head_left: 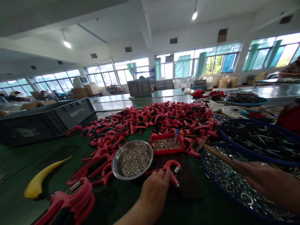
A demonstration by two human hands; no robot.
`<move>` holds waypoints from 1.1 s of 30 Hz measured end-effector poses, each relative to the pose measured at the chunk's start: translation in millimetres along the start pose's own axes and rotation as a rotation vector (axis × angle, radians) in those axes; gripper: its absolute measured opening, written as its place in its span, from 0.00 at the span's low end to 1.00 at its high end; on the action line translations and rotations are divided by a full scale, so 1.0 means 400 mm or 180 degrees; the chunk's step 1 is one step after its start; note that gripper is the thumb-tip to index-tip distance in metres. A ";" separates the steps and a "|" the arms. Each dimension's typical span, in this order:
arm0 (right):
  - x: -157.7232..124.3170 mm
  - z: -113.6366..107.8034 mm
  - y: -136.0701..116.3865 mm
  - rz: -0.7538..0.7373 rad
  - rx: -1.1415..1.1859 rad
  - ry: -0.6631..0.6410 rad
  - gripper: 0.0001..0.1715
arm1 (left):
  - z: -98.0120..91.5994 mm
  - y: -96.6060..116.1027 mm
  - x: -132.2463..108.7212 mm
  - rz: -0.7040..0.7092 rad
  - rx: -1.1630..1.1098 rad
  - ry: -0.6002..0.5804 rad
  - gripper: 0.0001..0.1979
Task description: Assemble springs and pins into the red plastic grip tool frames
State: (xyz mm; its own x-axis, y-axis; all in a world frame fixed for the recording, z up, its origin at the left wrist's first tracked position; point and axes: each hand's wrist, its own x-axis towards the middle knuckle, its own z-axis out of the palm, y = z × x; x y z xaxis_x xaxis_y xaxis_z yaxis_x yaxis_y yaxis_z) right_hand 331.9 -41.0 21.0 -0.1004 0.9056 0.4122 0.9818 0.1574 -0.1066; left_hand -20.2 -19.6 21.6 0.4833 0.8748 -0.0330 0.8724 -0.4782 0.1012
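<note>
My left hand point(154, 187) is closed on a red hooked plastic handle point(172, 170) with a small spring at its tip. It presses the handle onto a dark board point(187, 187) in front of me. My right hand point(264, 181) is blurred and hovers over a blue basin of metal washers point(225, 184). Its fingers are wrapped round the end of a hammer's wooden handle point(217, 155), and the hammer head points toward a red tray of small metal pins point(167, 144). A steel bowl of small metal pieces point(132, 160) stands just left of the held handle.
A big heap of red and black handles point(159, 120) covers the green table behind the bowl. More finished red handles point(70, 200) lie at the near left beside a yellow curved piece point(37, 184). A grey crate point(47, 120) stands at the left, and a second blue basin of dark parts point(257, 137) at the right.
</note>
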 end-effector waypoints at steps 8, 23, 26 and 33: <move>0.108 -0.001 -0.317 -0.1335 0.1280 -0.0979 0.18 | -0.141 -0.014 -0.030 0.0592 -0.1473 -0.0246 0.17; 0.225 0.145 -0.347 -0.0522 0.2065 -0.1306 0.15 | -0.053 -0.039 0.024 -0.0609 -0.1363 0.0445 0.12; 0.236 0.148 -0.348 -0.0533 0.1899 -0.1277 0.14 | -0.042 -0.037 0.021 -0.0672 -0.1182 0.0496 0.11; 0.200 0.155 -0.358 -0.0681 0.1737 -0.1082 0.15 | 0.000 -0.043 0.016 -0.0519 -0.1275 0.0584 0.19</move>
State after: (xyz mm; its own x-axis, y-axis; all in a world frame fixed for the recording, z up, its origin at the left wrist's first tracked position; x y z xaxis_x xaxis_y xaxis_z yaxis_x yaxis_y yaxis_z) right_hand 173.3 33.4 13.0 -0.4162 0.8918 0.1771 0.7214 0.4425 -0.5327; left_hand -32.3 -5.7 19.8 0.2899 0.9526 0.0925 0.8216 -0.2972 0.4864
